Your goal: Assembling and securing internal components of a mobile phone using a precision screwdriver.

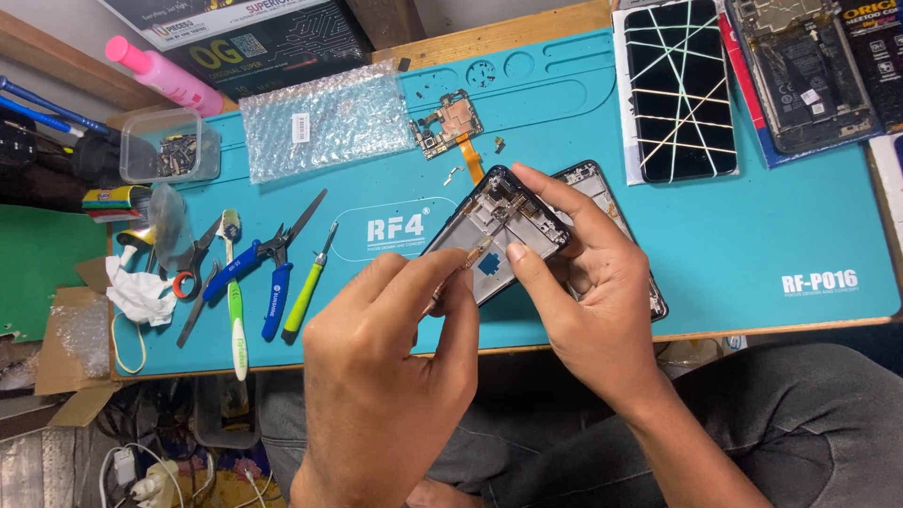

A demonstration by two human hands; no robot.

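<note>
My right hand (588, 282) grips an opened phone frame (497, 226) by its right side, thumb pressed on its inner face, lifted a little above the teal work mat (781, 216). My left hand (386, 357) pinches a thin tool (467, 266) between thumb and forefinger, its tip touching the inside of the frame near the lower edge. A second phone body (602, 193) lies on the mat under my right hand, mostly hidden. A small circuit board (444, 124) with an orange flex cable lies just beyond the frame.
Scissors, a toothbrush, blue pliers (273, 273) and a green screwdriver (310, 277) lie at the mat's left. A bubble-wrap bag (324, 118), a clear parts tub (169, 146) and a pink bottle (165, 71) sit behind. A taped phone screen (677, 89) and another open phone (804, 71) are at the right.
</note>
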